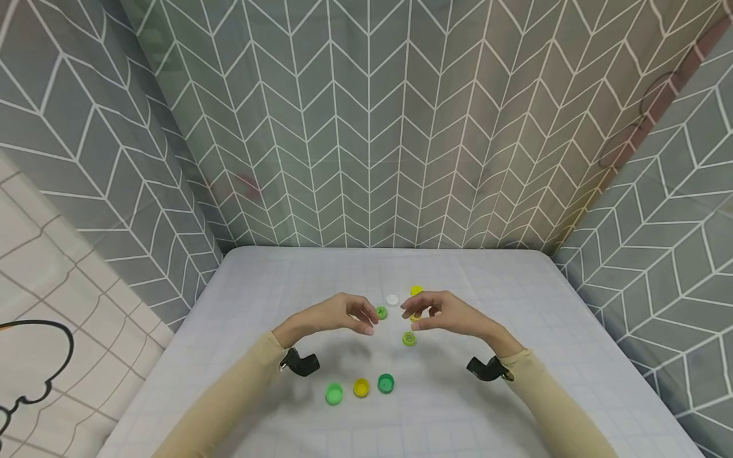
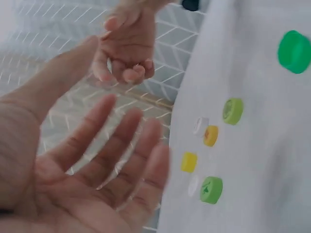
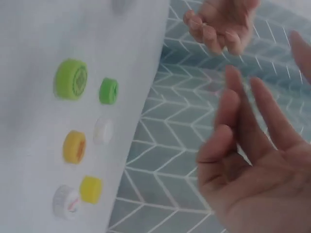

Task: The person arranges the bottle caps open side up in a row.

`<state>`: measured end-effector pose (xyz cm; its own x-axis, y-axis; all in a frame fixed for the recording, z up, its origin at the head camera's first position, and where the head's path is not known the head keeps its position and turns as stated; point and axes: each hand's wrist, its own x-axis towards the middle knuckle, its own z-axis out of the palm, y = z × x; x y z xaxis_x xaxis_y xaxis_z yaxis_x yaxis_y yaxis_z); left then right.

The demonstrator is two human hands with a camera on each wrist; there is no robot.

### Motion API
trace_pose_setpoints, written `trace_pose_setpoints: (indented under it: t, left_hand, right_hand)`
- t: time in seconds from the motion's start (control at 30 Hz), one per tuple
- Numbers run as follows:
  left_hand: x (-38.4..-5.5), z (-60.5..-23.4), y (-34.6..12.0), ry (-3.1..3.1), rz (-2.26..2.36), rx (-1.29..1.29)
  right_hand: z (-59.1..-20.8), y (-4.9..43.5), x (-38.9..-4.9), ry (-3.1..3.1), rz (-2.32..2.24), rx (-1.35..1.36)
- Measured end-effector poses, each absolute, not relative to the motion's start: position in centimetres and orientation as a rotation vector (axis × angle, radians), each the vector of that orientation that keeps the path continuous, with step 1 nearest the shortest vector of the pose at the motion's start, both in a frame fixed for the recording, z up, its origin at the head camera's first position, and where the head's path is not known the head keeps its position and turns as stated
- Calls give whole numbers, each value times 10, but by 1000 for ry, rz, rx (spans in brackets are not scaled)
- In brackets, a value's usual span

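Note:
My left hand (image 1: 348, 313) hovers over the table with its fingers loosely bent and nothing in them. Opposite it, my right hand (image 1: 443, 310) is also raised, palm facing inward and empty. Between and below the hands lie several bottle caps: a green cap (image 1: 382, 312) by the left fingertips, a white cap (image 1: 392, 299), a yellow cap (image 1: 416, 290) and a lime cap (image 1: 409, 338). In the right wrist view, an orange-yellow cap (image 3: 74, 146) and a white cap with red print (image 3: 66, 202) show too; the right hand partly covers that area in the head view.
Nearer the person stand a light green cap (image 1: 334, 394), a yellow cap (image 1: 361, 387) and a dark green cap (image 1: 386, 383) in a row, their hollow sides up. A white cloth covers the table (image 1: 275, 273). Patterned grey curtains (image 1: 366, 127) enclose the back and sides.

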<state>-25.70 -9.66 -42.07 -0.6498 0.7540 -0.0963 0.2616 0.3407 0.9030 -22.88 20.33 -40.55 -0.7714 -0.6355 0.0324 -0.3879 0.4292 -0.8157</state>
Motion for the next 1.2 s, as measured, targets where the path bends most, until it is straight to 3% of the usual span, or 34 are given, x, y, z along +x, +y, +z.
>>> trace_pose_setpoints:
  t: [0.4, 1.2]
  left_hand:
    - [-291, -443, -119, 1946, 1752, 586]
    - [-326, -462, -96, 1782, 1805, 466]
  right_hand:
    - [-424, 232, -262, 2383, -1616, -544]
    - [-431, 199, -292, 2388, -1513, -555]
